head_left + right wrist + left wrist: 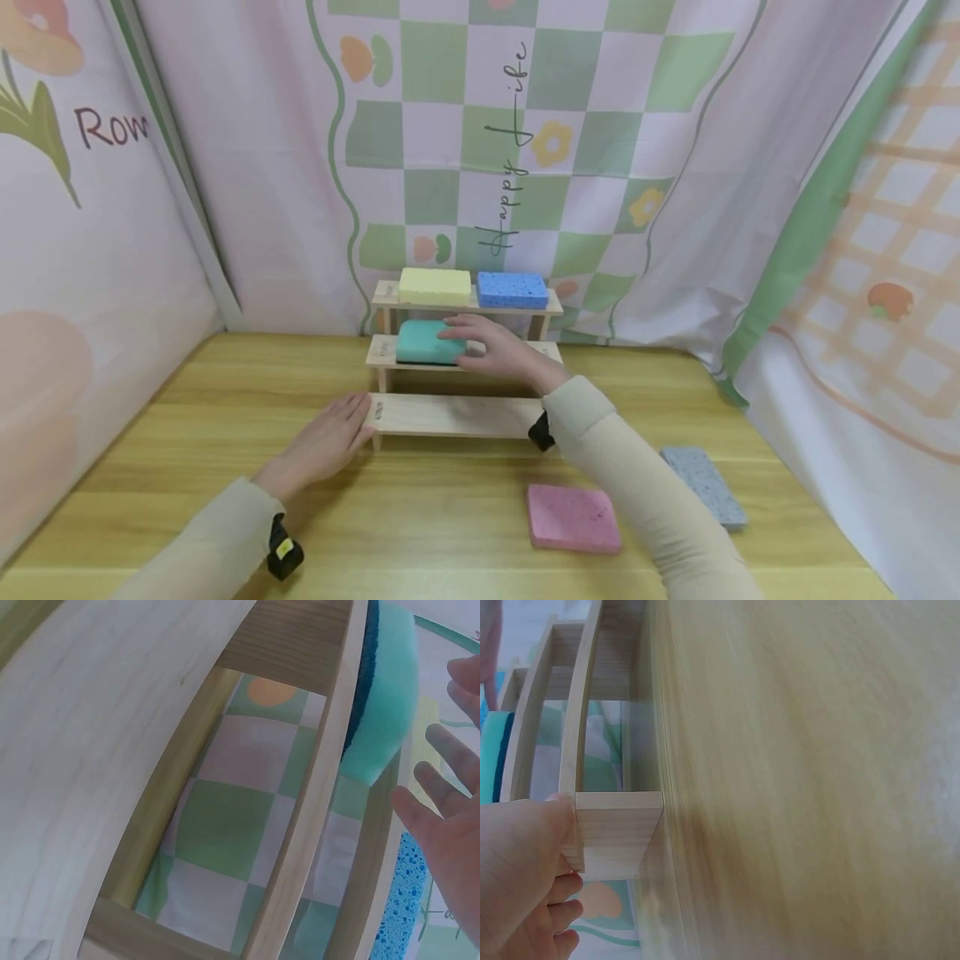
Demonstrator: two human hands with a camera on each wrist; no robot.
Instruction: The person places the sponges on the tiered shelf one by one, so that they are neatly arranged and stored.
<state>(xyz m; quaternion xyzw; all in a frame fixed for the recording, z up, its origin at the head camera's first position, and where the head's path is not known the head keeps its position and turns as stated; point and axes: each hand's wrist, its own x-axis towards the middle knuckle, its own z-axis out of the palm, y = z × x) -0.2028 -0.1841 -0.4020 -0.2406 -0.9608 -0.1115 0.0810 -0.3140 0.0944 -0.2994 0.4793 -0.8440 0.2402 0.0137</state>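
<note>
A three-step wooden rack [457,417] stands on the table. My left hand [330,437] grips the left end of its lowest step, thumb and curled fingers at the board's edge in the left wrist view. On the middle step, toward the left, sits a teal sponge [423,342] with a dark underside. My right hand [498,350] is beside that sponge's right end, its fingers loosely spread and apart from it in the right wrist view. A yellow sponge [435,286] and a blue sponge [512,290] lie side by side on the top step.
On the wooden table [420,533] a pink sponge [573,518] lies in front of the rack, near my right forearm. A grey sponge [703,486] is farther right, beyond the sleeve. Patterned curtains [637,50] close off the back and both sides.
</note>
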